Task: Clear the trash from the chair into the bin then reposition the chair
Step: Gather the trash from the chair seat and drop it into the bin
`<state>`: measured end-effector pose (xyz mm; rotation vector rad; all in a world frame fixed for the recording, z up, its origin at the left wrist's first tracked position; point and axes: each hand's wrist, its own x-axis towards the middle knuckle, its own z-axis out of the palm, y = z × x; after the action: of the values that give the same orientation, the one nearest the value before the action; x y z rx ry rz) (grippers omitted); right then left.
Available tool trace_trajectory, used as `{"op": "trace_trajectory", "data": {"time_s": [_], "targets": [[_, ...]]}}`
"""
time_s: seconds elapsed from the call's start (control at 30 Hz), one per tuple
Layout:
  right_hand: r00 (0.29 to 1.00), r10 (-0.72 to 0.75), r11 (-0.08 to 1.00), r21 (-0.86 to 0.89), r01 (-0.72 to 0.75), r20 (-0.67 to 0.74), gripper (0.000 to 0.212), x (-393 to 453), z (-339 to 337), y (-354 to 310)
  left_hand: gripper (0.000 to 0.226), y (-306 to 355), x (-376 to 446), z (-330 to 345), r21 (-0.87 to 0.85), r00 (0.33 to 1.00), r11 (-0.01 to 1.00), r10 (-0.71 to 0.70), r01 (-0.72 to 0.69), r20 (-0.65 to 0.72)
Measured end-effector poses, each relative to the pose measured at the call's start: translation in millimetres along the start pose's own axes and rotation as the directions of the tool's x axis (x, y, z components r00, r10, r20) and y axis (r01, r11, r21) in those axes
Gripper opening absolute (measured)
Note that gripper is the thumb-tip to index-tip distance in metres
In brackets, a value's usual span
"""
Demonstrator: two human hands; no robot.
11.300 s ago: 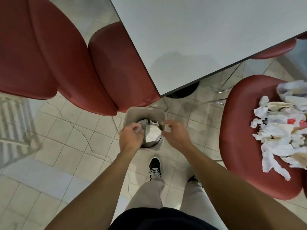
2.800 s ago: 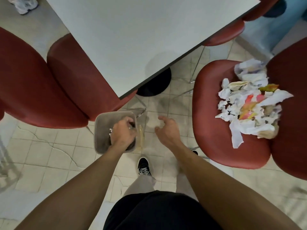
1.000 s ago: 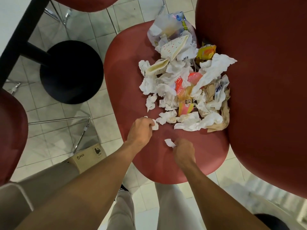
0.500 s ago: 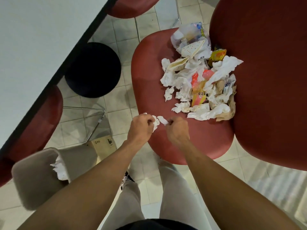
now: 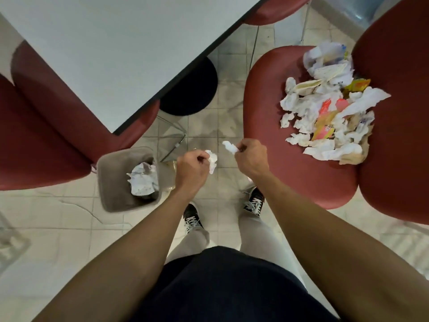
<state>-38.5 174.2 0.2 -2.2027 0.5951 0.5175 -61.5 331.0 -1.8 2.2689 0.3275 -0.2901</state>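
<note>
**Desk:** Tiled floor (image 5: 69, 214), a white surface (image 5: 111, 47) far left. Where are your hands?

**Field:** Your left hand (image 5: 191, 168) pinches a tissue wad (image 5: 212, 160); your right hand (image 5: 250, 158) pinches a paper scrap (image 5: 229, 147).

**Desk:** And the rest?

**Field:** The trash pile (image 5: 329, 117) sits on the red chair (image 5: 278, 159), right; the bin (image 5: 111, 196) stands left. It looks light, soft and crushable, so gather loose edges in bunches.

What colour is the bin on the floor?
Greyish beige bin, seen best in the head view.

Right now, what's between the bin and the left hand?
In the head view, only a yellowish wrapper on the floor lies between bin and left hand.
</note>
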Motion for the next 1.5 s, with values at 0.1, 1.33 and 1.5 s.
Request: {"op": "trace_trajectory", "data": {"time_s": [0.1,1.33,1.5], "targets": [[0.997,-0.068,0.998,-0.009,0.068,0.03,0.018,-19,23,-24,0.019,-32,-13,-31,-0.013,0.996,0.997,-0.079,0.078,-0.046],[0.924,-0.141,0.99,0.032,0.139,0.355,0.032,-75,173,-130,0.015,-165,-25,-156,-0.107,0.896,0.934,-0.356,0.34,-0.265],[0.946,-0.116,0.993,0.061,0.102,0.302,0.029,-62,146,-112,0.015,-137,-13,-147,-0.091,0.925,0.958,-0.285,0.271,-0.252]]}}
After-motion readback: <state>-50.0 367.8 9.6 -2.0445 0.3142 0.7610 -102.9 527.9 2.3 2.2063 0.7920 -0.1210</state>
